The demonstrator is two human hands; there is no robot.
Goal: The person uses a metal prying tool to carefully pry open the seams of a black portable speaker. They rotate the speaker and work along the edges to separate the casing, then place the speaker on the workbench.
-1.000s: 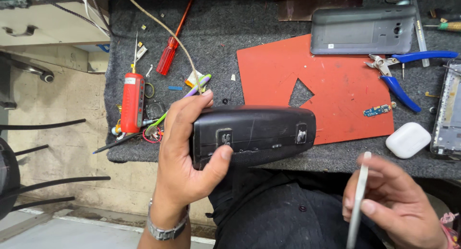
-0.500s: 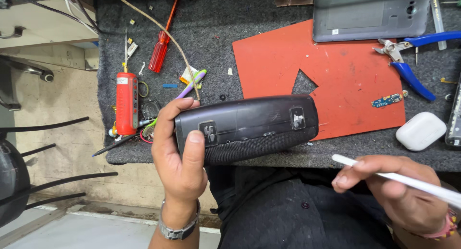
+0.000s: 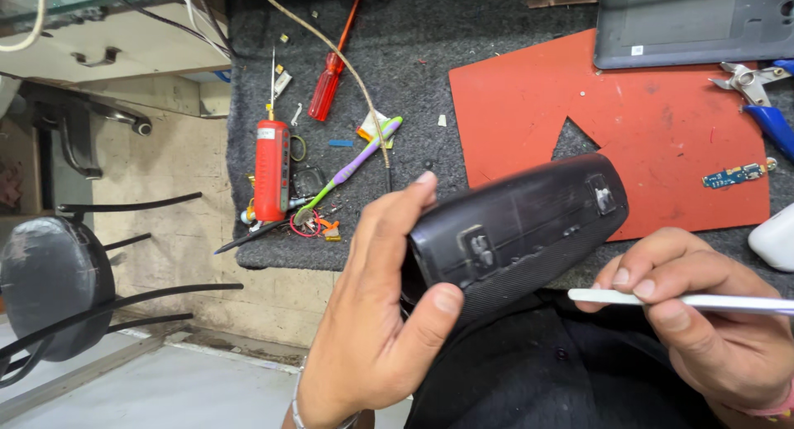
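The black oblong speaker (image 3: 519, 230) is held in the air just off the near edge of the grey mat (image 3: 413, 73), its long axis running left to right and tilted up toward the right, over the red sheet (image 3: 628, 123). The left hand (image 3: 372, 330) grips its left end, thumb on the near face and fingers wrapped behind. The right hand (image 3: 703, 313), just right and below, pinches a thin white tool (image 3: 662, 299) whose tip seems just short of the speaker's underside.

white tool (image 3: 703, 301) cut off right, pliers (image 3: 765, 102) cropped, speaker's (image 3: 517, 230) end hidden
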